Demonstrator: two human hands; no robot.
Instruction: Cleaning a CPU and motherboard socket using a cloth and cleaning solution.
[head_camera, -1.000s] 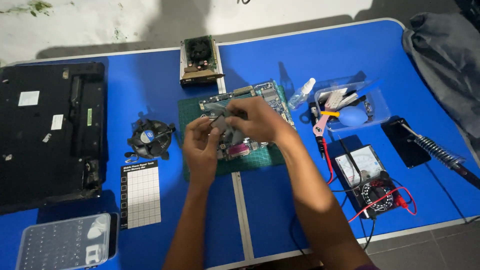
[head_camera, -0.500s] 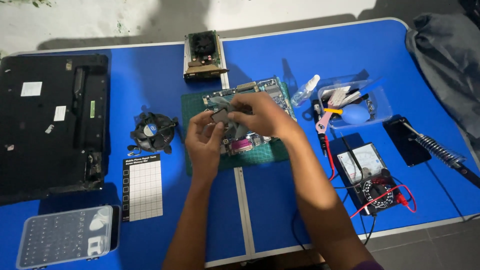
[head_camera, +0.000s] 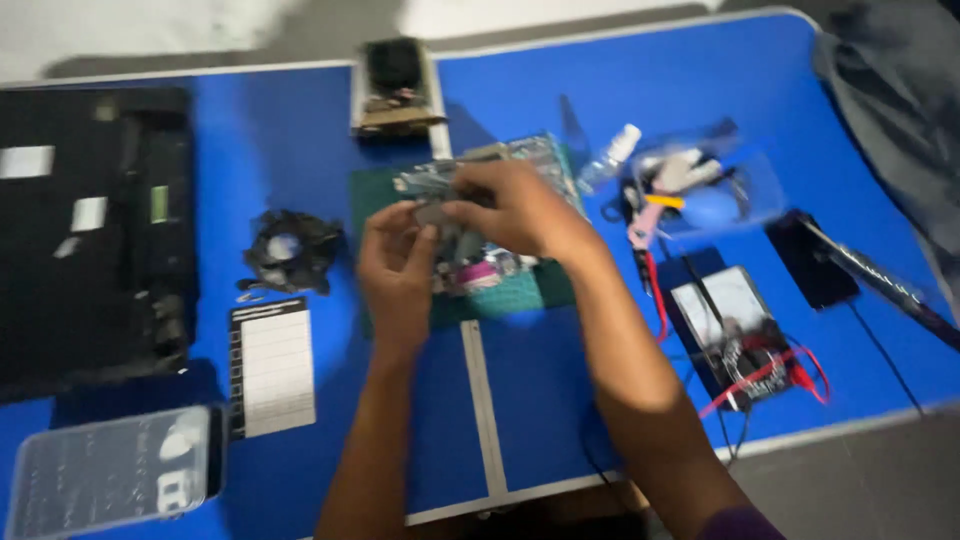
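Blurred view down onto a blue desk (head_camera: 620, 90). Both hands meeting over a circuit board (head_camera: 480, 270) lying on a green mat (head_camera: 520, 292) at mid-desk. Left hand (head_camera: 398, 262) raised just left of the board's centre, fingers curled and narrowed toward a small grey part (head_camera: 432, 212); firm grip or mere touch, cannot tell. Right hand (head_camera: 515, 208) arched over the board's upper half, fingertips pinched at the same grey part from the right; too smeared to judge whether actually holding it.

Left of the mat: a black cooling fan (head_camera: 290, 250), below it a white gridded card (head_camera: 272, 368), and further left a large black laptop chassis (head_camera: 90, 230). At the near left corner, a clear plastic parts box (head_camera: 105, 468). Behind the board, a boxed heatsink unit (head_camera: 395, 85). To the right: a small white bottle (head_camera: 610, 158), a clear tray of tools (head_camera: 700, 185), a multimeter (head_camera: 740, 335) with red leads, and a soldering iron (head_camera: 880, 285).
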